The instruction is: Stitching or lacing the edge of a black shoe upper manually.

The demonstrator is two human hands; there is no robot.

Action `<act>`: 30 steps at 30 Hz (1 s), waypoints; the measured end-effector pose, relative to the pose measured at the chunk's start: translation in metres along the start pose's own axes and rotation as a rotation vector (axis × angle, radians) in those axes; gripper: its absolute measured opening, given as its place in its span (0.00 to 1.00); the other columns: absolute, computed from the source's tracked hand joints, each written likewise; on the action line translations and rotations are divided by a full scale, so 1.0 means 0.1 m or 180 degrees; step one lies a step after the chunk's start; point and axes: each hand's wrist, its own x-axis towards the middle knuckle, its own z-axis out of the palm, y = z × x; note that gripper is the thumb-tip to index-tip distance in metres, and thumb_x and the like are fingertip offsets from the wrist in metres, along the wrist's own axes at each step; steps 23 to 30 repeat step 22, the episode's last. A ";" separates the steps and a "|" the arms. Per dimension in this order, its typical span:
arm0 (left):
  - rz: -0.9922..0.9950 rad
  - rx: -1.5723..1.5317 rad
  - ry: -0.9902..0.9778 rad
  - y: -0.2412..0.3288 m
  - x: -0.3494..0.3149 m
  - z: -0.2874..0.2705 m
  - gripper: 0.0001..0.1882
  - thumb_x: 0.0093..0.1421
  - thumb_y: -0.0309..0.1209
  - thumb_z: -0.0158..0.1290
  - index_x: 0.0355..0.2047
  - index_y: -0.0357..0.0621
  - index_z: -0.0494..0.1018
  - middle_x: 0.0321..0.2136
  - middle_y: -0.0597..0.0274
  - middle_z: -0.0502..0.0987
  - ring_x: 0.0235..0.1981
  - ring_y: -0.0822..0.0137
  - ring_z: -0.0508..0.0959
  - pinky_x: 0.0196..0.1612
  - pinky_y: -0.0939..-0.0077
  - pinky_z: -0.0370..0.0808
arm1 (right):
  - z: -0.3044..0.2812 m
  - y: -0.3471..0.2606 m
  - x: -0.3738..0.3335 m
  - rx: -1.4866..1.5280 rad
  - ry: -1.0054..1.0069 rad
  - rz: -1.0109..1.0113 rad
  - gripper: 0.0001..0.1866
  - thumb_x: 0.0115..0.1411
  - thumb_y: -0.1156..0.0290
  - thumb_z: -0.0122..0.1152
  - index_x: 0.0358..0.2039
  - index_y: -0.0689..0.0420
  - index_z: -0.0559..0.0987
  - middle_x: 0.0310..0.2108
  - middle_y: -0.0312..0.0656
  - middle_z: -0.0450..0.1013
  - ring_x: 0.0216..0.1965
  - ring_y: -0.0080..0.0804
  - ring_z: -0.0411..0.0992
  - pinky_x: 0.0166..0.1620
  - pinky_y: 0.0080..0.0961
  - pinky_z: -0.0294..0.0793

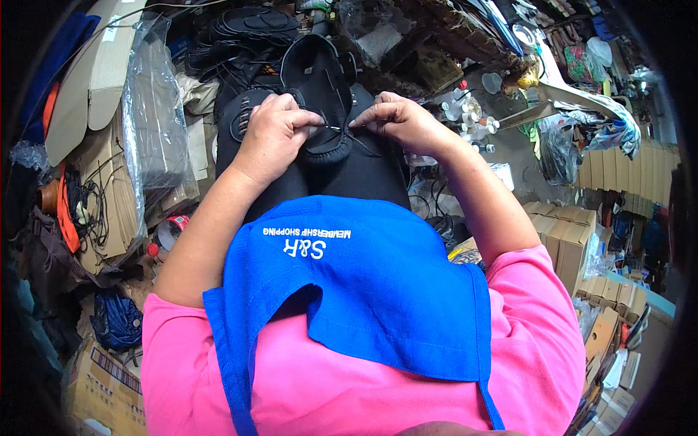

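Note:
A black shoe [315, 69] lies across my dark-trousered lap, its gathered toe end toward me and its opening away. Over that toe end both hands meet from either side. My left hand [278, 132] is closed in a pinch at the left edge, with a thin, shiny, needle-like piece [331, 128] at its fingertips. On the other side my right hand [407, 125] is also pinched, close to the shoe's right edge. What its fingers hold is too small to make out. A dark thread or cord runs near the toe below my right fingers.
More black shoes [251, 25] pile up beyond my knees. Cardboard sheets and a plastic-wrapped panel [154, 109] stand at the left. Several small bottles [469, 112] cluster on the right, near stacked cardboard boxes [567, 232]. A blue apron [363, 291] covers my front.

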 end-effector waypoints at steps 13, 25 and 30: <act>0.0098 0.0256 -0.0157 -0.04 -0.02 0.03 0.09 0.49 0.24 0.57 0.30 0.52 0.80 0.24 0.65 0.69 0.34 0.62 0.70 0.40 0.68 0.65 | -0.03 0.03 0.01 0.0039 -0.0044 -0.0025 0.15 0.54 0.75 0.60 0.41 0.44 0.83 0.30 0.36 0.67 0.37 0.28 0.67 0.45 0.23 0.67; 0.0023 0.0291 -0.0186 -0.04 -0.02 0.04 0.08 0.49 0.25 0.58 0.30 0.52 0.80 0.24 0.65 0.69 0.35 0.62 0.70 0.40 0.68 0.64 | -0.03 0.04 0.03 0.0074 -0.0097 0.0019 0.15 0.54 0.75 0.60 0.42 0.45 0.83 0.31 0.36 0.68 0.37 0.29 0.67 0.47 0.23 0.67; 0.0023 0.0291 -0.0186 -0.04 -0.02 0.04 0.08 0.49 0.25 0.58 0.30 0.52 0.80 0.24 0.65 0.69 0.35 0.62 0.70 0.40 0.68 0.64 | -0.03 0.04 0.03 0.0074 -0.0097 0.0019 0.15 0.54 0.75 0.60 0.42 0.45 0.83 0.31 0.36 0.68 0.37 0.29 0.67 0.47 0.23 0.67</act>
